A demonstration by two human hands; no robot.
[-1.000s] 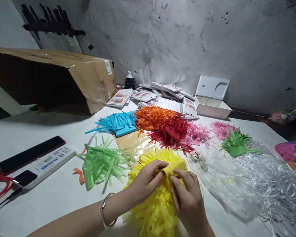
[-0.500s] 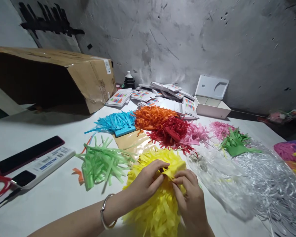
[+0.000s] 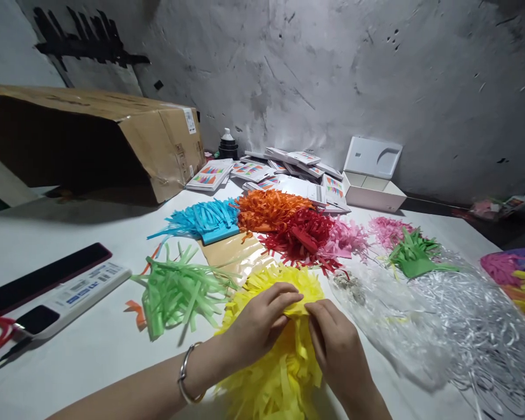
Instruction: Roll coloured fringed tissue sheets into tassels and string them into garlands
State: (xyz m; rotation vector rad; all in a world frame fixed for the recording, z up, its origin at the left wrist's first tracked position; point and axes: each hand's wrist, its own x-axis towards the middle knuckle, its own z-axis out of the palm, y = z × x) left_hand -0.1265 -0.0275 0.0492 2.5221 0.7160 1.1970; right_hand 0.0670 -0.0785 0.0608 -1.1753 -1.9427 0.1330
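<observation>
A big heap of yellow tissue-paper fringe (image 3: 284, 367) lies in front of me at the table's near side. My left hand (image 3: 262, 321), with a silver bangle on its wrist, pinches the upper band of a yellow piece. Close beside it, my right hand (image 3: 336, 344) grips the same band between thumb and fingertips. The fingertips of both hands nearly meet, and the strip edge between them is partly hidden. Light green fringe (image 3: 179, 289) lies left of the yellow heap. Behind it are blue fringe (image 3: 205, 219), orange fringe (image 3: 271, 207) and red fringe (image 3: 301, 233).
A large open cardboard box (image 3: 166, 151) stands at the back left, beside several flat printed packets (image 3: 254, 171). A white box (image 3: 374, 192) has its lid up. Silver tinsel strands (image 3: 490, 332) and clear plastic (image 3: 394, 326) cover the right. A power bank (image 3: 79, 291) and phone (image 3: 48, 274) lie left.
The hands have come closer together on the yellow band. My right fingers have closed into a pinch near its end, and the raised loose flap there no longer shows.
</observation>
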